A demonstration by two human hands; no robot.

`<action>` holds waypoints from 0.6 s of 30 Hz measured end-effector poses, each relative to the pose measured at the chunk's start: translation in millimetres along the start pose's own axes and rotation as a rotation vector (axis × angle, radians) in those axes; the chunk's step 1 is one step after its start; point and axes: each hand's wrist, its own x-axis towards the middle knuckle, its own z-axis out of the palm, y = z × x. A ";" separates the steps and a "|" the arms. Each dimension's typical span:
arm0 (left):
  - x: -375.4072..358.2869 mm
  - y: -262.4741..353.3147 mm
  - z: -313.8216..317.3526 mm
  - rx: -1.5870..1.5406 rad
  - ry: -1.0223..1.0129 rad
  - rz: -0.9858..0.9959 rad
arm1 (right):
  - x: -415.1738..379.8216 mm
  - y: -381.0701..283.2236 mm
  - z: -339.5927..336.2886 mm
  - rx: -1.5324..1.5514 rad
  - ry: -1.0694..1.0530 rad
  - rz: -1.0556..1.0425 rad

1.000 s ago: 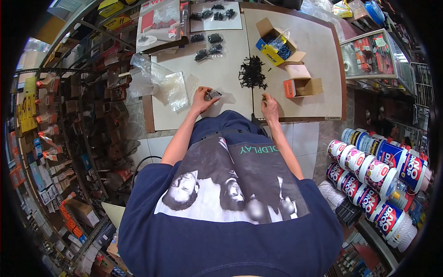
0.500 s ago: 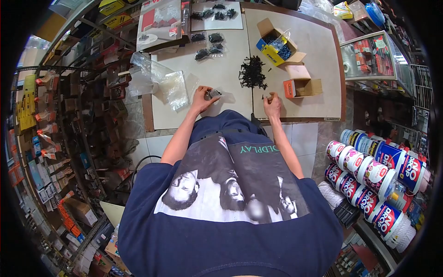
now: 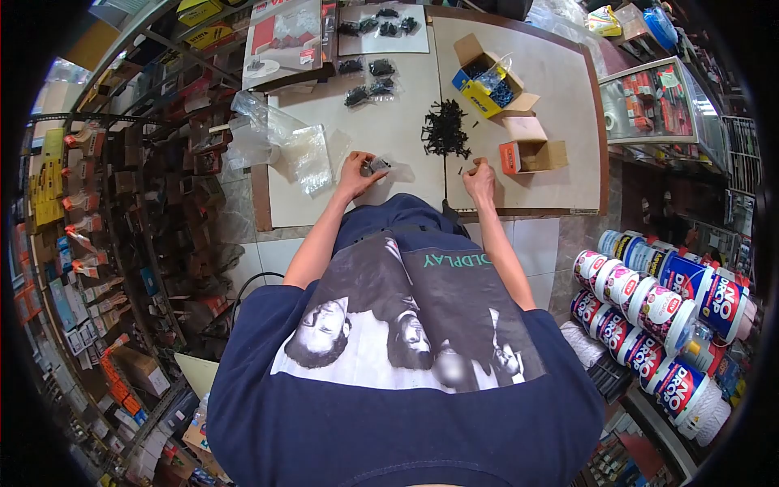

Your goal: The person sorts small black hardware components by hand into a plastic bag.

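My left hand is closed on a small clear plastic bag with something dark inside it, over the left half of the table. To the right, my right hand has its fingers pinched together near a small dark screw; whether it touches the screw is too small to tell. A pile of black screws lies between and beyond my hands. Empty clear bags lie left of my left hand. Several filled bags lie farther back on the table.
An open yellow and blue box with screws stands behind an open orange and white box on the right of the table. A large picture box is at the back left. Paint-style tubs are stacked at right.
My hands have barely moved. The small dark screw by my right fingertips has shifted slightly to the left.
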 end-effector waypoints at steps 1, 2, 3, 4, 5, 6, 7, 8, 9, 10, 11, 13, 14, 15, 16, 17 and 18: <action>0.3 -0.9 0.6 -0.001 0.000 -0.001 | 1.4 0.2 -0.1 -0.003 -0.007 -0.031; 0.4 -1.8 1.0 0.004 0.001 0.000 | 3.0 -0.3 0.6 -0.004 -0.009 -0.031; 0.4 -2.0 0.8 0.009 0.001 0.001 | 3.6 -6.3 -0.7 0.072 -0.012 -0.056; 0.5 -1.9 0.9 0.009 0.003 -0.001 | 4.3 -13.0 -1.4 0.148 -0.017 -0.081; 0.4 -1.7 1.4 -0.003 0.001 -0.013 | 5.2 -20.5 -1.0 0.148 -0.020 -0.083; 0.2 -1.3 1.4 -0.015 -0.002 -0.025 | 4.2 -34.6 -2.8 0.214 -0.030 -0.119; 0.2 -1.8 1.5 -0.013 -0.001 -0.027 | 2.9 -48.2 -3.1 0.280 -0.040 -0.155; 0.3 -2.3 1.8 -0.007 0.004 -0.023 | 1.3 -62.4 -2.5 0.281 -0.042 -0.155; 0.1 -2.5 2.0 0.000 0.008 -0.017 | 0.0 -75.8 -0.3 0.343 -0.107 -0.230; 0.0 -1.3 1.5 0.001 0.008 -0.017 | -2.8 -89.3 1.3 0.406 -0.172 -0.305; -0.1 0.0 0.9 -0.009 0.002 -0.022 | -7.2 -102.6 3.0 0.407 -0.172 -0.306; -0.1 -0.7 0.4 -0.019 -0.003 -0.027 | -17.3 -127.5 6.9 0.522 -0.346 -0.414; -0.2 -1.8 1.0 -0.010 0.003 -0.015 | -22.1 -137.1 8.6 0.522 -0.347 -0.414; -0.3 -2.3 1.3 -0.001 0.009 -0.004 | -25.7 -143.9 11.5 0.454 -0.379 -0.467; -0.3 -2.7 1.5 0.000 0.010 -0.004 | -27.3 -147.6 12.7 0.386 -0.411 -0.519; -0.6 -3.1 1.7 -0.001 0.005 -0.007 | -26.8 -146.7 13.5 0.386 -0.413 -0.521; -0.5 -4.0 1.5 -0.003 0.002 -0.010 | -24.6 -142.4 15.5 0.396 -0.409 -0.492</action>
